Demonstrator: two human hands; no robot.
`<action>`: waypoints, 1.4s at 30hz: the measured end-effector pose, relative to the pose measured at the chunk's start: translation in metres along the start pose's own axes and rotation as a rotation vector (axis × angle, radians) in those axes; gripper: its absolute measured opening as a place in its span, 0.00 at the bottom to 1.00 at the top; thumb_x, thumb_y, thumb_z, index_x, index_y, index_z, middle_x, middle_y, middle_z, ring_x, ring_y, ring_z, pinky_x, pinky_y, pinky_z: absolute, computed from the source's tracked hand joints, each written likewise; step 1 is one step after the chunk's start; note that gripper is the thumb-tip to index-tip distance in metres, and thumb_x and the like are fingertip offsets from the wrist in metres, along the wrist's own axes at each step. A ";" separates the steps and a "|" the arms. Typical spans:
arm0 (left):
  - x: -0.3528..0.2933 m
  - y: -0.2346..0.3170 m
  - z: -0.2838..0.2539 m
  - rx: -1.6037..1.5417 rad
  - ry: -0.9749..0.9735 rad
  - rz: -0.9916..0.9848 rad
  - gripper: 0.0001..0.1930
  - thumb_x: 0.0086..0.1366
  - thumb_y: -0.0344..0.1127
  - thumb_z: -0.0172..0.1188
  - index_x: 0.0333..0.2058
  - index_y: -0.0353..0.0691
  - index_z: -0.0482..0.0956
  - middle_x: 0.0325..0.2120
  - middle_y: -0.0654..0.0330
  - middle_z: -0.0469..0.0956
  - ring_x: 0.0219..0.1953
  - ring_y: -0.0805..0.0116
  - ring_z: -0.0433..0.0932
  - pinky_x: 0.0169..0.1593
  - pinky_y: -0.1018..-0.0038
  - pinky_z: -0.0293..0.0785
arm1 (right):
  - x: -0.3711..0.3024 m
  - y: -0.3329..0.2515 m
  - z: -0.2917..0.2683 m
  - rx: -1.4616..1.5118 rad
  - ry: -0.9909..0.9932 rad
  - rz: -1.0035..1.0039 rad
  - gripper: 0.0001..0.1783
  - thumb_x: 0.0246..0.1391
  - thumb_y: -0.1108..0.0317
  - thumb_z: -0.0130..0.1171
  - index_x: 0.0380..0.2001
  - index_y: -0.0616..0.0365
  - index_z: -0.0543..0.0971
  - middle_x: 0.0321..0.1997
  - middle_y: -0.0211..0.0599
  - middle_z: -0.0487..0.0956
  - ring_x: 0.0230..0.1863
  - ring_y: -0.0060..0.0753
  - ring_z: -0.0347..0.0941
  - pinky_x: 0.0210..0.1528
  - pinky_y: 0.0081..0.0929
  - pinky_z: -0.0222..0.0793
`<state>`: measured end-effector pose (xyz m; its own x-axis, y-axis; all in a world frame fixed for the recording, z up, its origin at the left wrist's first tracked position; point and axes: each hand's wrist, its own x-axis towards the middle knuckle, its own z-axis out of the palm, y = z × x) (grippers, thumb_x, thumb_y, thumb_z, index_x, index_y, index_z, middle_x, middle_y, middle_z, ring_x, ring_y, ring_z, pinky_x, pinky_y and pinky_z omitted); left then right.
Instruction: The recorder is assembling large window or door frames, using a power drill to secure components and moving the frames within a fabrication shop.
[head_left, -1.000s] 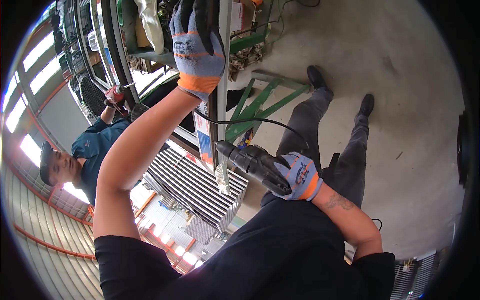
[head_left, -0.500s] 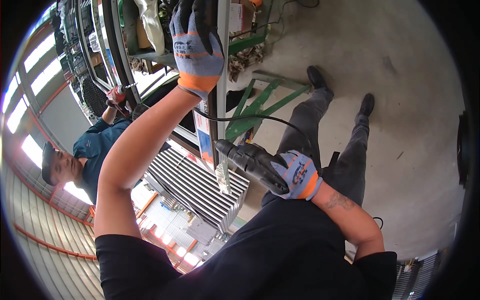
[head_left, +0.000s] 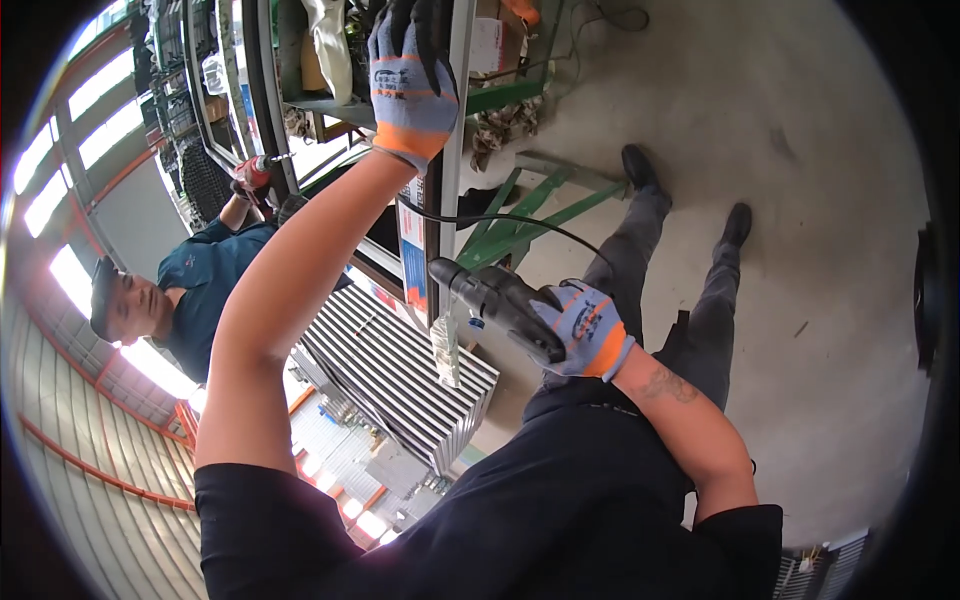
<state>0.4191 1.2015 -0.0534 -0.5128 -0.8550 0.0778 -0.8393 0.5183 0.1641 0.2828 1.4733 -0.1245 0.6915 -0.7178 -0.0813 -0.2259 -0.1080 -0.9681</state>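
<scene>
My left hand [head_left: 412,95], in a grey and orange work glove with dark fingers, lies on a long metal frame [head_left: 462,70]. Its fingers stretch along the frame toward the top edge of the picture, and the tips are partly out of sight. In my right hand [head_left: 590,328], gloved the same way, is a black power drill [head_left: 490,300] held in front of my waist. Its nose points left toward the lower part of the frame. A black cable [head_left: 520,219] curves from the frame toward my leg, above the drill.
A co-worker [head_left: 200,270] on the left holds a red drill [head_left: 257,172]. Striped metal profiles [head_left: 400,370] are stacked below the frame. A green metal stand [head_left: 530,205] is by my feet. Parts and a cardboard box [head_left: 487,47] lie beyond.
The view has shifted a little, so the frame and my left hand appear further right. My right hand and the drill are slightly higher. Both hands keep their hold and pose.
</scene>
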 end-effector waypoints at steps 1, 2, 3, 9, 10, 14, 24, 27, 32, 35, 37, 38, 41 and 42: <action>-0.002 -0.005 0.002 0.050 -0.010 0.009 0.35 0.54 0.21 0.48 0.65 0.35 0.59 0.63 0.42 0.60 0.65 0.42 0.58 0.69 0.59 0.51 | 0.000 -0.008 -0.014 -0.099 -0.055 -0.046 0.41 0.36 0.51 0.68 0.58 0.51 0.73 0.46 0.53 0.76 0.47 0.51 0.74 0.53 0.40 0.67; -0.004 -0.013 0.008 0.048 0.004 0.017 0.35 0.54 0.21 0.48 0.65 0.35 0.59 0.63 0.42 0.60 0.65 0.42 0.58 0.69 0.59 0.51 | -0.003 -0.010 -0.012 -0.115 -0.048 -0.046 0.41 0.36 0.51 0.68 0.58 0.51 0.73 0.46 0.53 0.76 0.47 0.51 0.74 0.53 0.40 0.67; -0.007 -0.026 0.014 0.137 0.055 0.067 0.33 0.55 0.23 0.50 0.63 0.37 0.62 0.60 0.43 0.63 0.62 0.42 0.61 0.67 0.58 0.56 | -0.004 -0.011 -0.004 -0.158 -0.014 -0.078 0.40 0.37 0.51 0.67 0.57 0.51 0.73 0.43 0.52 0.76 0.45 0.50 0.74 0.52 0.40 0.67; 0.003 -0.017 0.020 0.217 0.062 0.097 0.35 0.53 0.24 0.51 0.64 0.37 0.61 0.62 0.47 0.64 0.62 0.44 0.62 0.67 0.57 0.57 | -0.057 0.007 -0.014 -0.151 0.196 -0.032 0.34 0.38 0.53 0.67 0.51 0.56 0.76 0.34 0.43 0.77 0.37 0.48 0.75 0.43 0.38 0.70; 0.002 -0.017 0.015 0.212 0.092 0.106 0.35 0.53 0.24 0.51 0.64 0.37 0.61 0.62 0.47 0.64 0.62 0.44 0.62 0.67 0.57 0.57 | -0.078 0.006 -0.025 -0.181 0.205 -0.034 0.34 0.38 0.53 0.67 0.51 0.56 0.76 0.34 0.43 0.77 0.37 0.48 0.75 0.43 0.38 0.70; 0.004 -0.012 0.001 0.387 0.053 0.094 0.36 0.56 0.29 0.50 0.66 0.36 0.58 0.61 0.46 0.64 0.60 0.42 0.63 0.66 0.55 0.56 | -0.167 -0.025 -0.098 0.153 0.370 0.044 0.26 0.34 0.58 0.71 0.40 0.53 0.77 0.32 0.42 0.79 0.33 0.53 0.75 0.34 0.41 0.72; 0.016 0.193 0.024 0.197 -0.015 -0.221 0.14 0.54 0.38 0.55 0.37 0.37 0.75 0.34 0.51 0.75 0.40 0.50 0.75 0.44 0.57 0.70 | -0.356 0.040 -0.153 0.355 1.097 0.302 0.30 0.45 0.65 0.63 0.53 0.67 0.73 0.45 0.47 0.80 0.43 0.37 0.79 0.46 0.29 0.73; -0.009 0.303 0.016 -0.421 0.015 -0.076 0.11 0.51 0.33 0.57 0.34 0.38 0.78 0.33 0.46 0.78 0.39 0.43 0.76 0.45 0.57 0.73 | -0.338 0.000 -0.216 0.600 1.255 0.253 0.26 0.48 0.58 0.59 0.47 0.65 0.74 0.39 0.47 0.79 0.33 0.38 0.79 0.31 0.30 0.76; -0.015 0.409 0.028 -0.815 -0.373 0.032 0.18 0.66 0.47 0.54 0.45 0.38 0.78 0.41 0.47 0.78 0.47 0.47 0.76 0.52 0.60 0.71 | -0.289 -0.051 -0.300 1.108 1.415 0.123 0.27 0.54 0.51 0.52 0.48 0.63 0.71 0.33 0.46 0.76 0.28 0.41 0.76 0.24 0.30 0.73; 0.020 0.423 0.018 -0.920 -0.554 0.071 0.26 0.62 0.53 0.58 0.50 0.39 0.75 0.44 0.48 0.78 0.49 0.46 0.75 0.52 0.59 0.71 | -0.262 -0.044 -0.335 1.074 1.352 0.131 0.34 0.50 0.42 0.53 0.50 0.60 0.69 0.32 0.43 0.75 0.29 0.41 0.75 0.26 0.32 0.72; 0.056 0.415 0.011 -0.920 -0.551 0.041 0.28 0.59 0.55 0.61 0.50 0.40 0.75 0.44 0.48 0.78 0.49 0.46 0.75 0.52 0.59 0.72 | -0.233 -0.061 -0.361 1.009 1.323 0.111 0.36 0.50 0.39 0.53 0.51 0.58 0.69 0.33 0.43 0.75 0.30 0.41 0.75 0.27 0.34 0.72; 0.069 0.410 0.009 -0.883 -0.613 0.063 0.30 0.56 0.56 0.63 0.50 0.40 0.75 0.44 0.47 0.78 0.49 0.46 0.76 0.52 0.59 0.72 | -0.223 -0.074 -0.368 0.977 1.340 0.101 0.37 0.50 0.37 0.53 0.52 0.56 0.69 0.34 0.42 0.76 0.30 0.42 0.74 0.29 0.36 0.72; 0.111 0.393 -0.004 -0.814 -0.631 0.084 0.33 0.52 0.57 0.66 0.50 0.40 0.75 0.45 0.47 0.79 0.49 0.47 0.77 0.52 0.59 0.73 | -0.188 -0.088 -0.401 0.990 1.264 0.055 0.39 0.50 0.36 0.53 0.54 0.56 0.68 0.35 0.42 0.75 0.33 0.42 0.74 0.34 0.36 0.71; 0.123 0.389 -0.010 -0.777 -0.626 0.090 0.33 0.51 0.56 0.67 0.50 0.40 0.75 0.45 0.48 0.79 0.49 0.48 0.77 0.52 0.59 0.73 | -0.184 -0.086 -0.412 1.014 1.253 0.026 0.39 0.49 0.36 0.53 0.54 0.57 0.68 0.34 0.41 0.75 0.34 0.41 0.74 0.36 0.37 0.71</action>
<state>0.0315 1.2974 0.0292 -0.7588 -0.5335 -0.3736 -0.5567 0.2335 0.7972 -0.1072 1.3312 0.0717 -0.3879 -0.8497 -0.3571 0.6484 0.0238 -0.7610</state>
